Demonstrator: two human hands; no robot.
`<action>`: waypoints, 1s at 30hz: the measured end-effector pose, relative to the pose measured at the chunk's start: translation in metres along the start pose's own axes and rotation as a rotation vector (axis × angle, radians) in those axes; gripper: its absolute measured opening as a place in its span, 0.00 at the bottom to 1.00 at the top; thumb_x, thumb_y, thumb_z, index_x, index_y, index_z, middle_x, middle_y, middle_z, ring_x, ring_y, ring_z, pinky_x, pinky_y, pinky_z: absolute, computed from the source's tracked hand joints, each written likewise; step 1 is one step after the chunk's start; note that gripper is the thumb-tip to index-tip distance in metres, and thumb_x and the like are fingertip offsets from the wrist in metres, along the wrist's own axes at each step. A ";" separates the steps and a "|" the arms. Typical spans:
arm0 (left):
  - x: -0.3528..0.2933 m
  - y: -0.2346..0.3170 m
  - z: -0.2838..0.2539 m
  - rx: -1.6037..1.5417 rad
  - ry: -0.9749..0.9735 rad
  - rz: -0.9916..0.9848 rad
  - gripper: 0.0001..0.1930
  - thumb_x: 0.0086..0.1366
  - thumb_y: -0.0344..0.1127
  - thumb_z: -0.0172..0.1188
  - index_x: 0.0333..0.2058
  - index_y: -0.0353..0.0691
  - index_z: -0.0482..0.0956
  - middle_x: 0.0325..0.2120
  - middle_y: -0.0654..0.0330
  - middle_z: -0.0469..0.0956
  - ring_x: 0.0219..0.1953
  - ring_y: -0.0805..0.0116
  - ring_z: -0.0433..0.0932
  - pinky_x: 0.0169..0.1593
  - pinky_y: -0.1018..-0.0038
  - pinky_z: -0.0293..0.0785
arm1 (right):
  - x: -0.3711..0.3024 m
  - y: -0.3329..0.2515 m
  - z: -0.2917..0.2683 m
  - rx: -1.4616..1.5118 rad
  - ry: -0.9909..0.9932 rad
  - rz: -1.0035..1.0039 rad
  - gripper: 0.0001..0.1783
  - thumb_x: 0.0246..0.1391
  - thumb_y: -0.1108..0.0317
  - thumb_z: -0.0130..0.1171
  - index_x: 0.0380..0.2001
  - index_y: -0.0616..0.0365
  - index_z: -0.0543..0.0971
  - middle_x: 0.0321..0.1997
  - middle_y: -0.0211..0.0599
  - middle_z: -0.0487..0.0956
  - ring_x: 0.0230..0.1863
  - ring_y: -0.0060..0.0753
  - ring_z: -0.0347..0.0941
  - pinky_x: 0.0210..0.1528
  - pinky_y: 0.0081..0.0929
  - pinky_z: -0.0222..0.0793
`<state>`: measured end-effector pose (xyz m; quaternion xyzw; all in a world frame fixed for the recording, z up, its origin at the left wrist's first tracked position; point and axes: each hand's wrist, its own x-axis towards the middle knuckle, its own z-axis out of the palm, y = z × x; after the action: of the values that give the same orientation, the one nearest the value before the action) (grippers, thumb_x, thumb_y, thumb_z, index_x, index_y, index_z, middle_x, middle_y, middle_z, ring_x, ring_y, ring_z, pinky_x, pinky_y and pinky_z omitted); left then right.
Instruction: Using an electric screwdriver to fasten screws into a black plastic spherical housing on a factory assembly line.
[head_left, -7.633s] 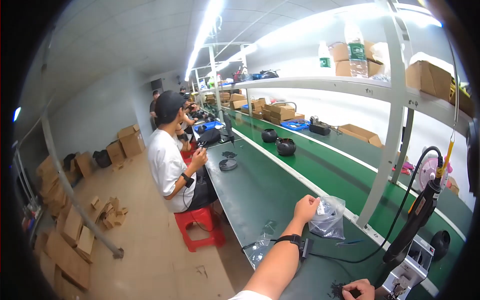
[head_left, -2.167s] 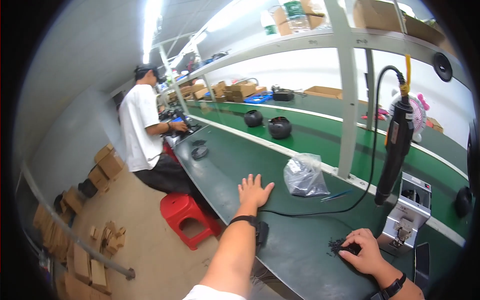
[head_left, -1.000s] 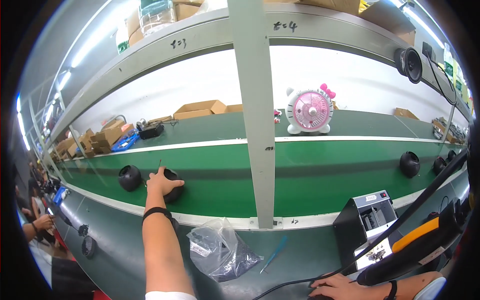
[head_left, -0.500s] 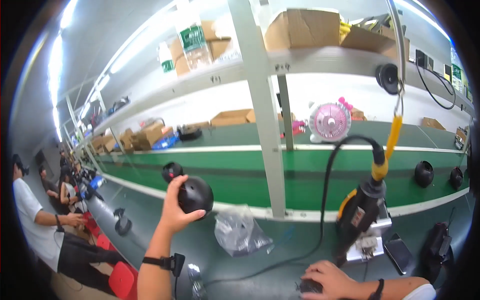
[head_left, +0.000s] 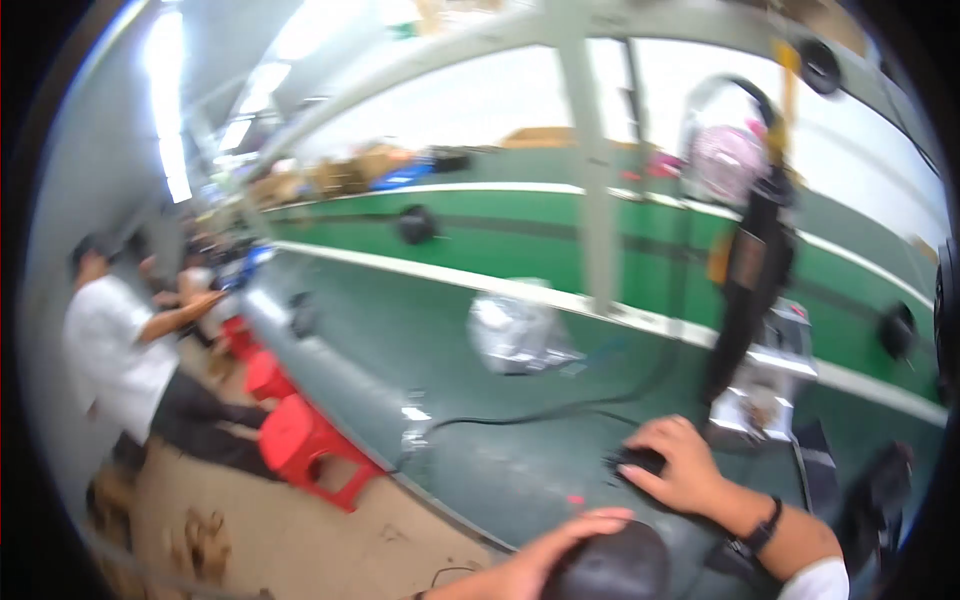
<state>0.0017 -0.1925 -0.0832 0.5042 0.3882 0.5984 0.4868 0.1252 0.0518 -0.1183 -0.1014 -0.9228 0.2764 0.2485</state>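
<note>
A dark, rounded shell (head_left: 615, 565) sits at the bottom edge, partly cut off by the frame. My left hand (head_left: 560, 545) is closed around its left and upper side. On the dark green workbench (head_left: 480, 460), the fingers of my right hand (head_left: 685, 470) curl over a small black clump (head_left: 642, 461); blur hides what it is. Just beyond that hand, a black power screwdriver (head_left: 755, 270) hangs upright. A silvery metal fixture (head_left: 755, 400) stands beside its tip.
A clear plastic bag (head_left: 520, 330) and a black cable (head_left: 520, 417) lie on the bench. The green conveyor belt (head_left: 520, 250) behind carries round black parts (head_left: 415, 224). Red stools (head_left: 300, 440) and a person in a white shirt (head_left: 120, 330) are at left. A phone (head_left: 815, 460) lies right.
My left hand has brought the black shell from over the belt side down toward me, to the bottom edge. My right hand stays at the black clump. The view has swung left and down.
</note>
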 end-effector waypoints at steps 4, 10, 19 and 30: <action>-0.002 -0.003 0.023 -0.051 0.028 -0.019 0.63 0.45 0.62 0.81 0.71 0.39 0.55 0.68 0.51 0.59 0.71 0.58 0.58 0.72 0.63 0.51 | -0.018 -0.020 -0.010 -0.085 0.068 0.055 0.15 0.40 0.61 0.77 0.32 0.52 0.86 0.35 0.34 0.80 0.44 0.46 0.72 0.47 0.39 0.70; -0.009 -0.013 0.028 -0.042 0.231 0.039 0.64 0.47 0.61 0.80 0.72 0.39 0.49 0.67 0.52 0.60 0.69 0.59 0.60 0.71 0.63 0.53 | -0.009 -0.014 -0.004 -0.047 0.023 0.061 0.10 0.41 0.62 0.77 0.28 0.51 0.87 0.30 0.33 0.80 0.41 0.45 0.72 0.45 0.40 0.69; 0.012 -0.029 0.041 0.028 0.119 0.003 0.63 0.47 0.58 0.80 0.72 0.39 0.50 0.66 0.51 0.61 0.69 0.58 0.61 0.70 0.62 0.54 | -0.002 -0.004 -0.006 -0.069 -0.021 0.034 0.07 0.48 0.61 0.73 0.28 0.51 0.86 0.29 0.32 0.80 0.42 0.43 0.72 0.49 0.39 0.66; 0.007 -0.036 0.044 0.126 0.136 0.074 0.62 0.47 0.59 0.79 0.72 0.38 0.50 0.66 0.50 0.61 0.68 0.58 0.62 0.70 0.63 0.56 | -0.007 -0.004 -0.007 -0.024 0.105 0.019 0.08 0.52 0.68 0.68 0.31 0.57 0.80 0.34 0.40 0.80 0.44 0.50 0.73 0.49 0.42 0.69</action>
<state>0.0513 -0.1788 -0.1074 0.5059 0.4384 0.6234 0.4040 0.1341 0.0490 -0.1138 -0.1274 -0.9107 0.2619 0.2929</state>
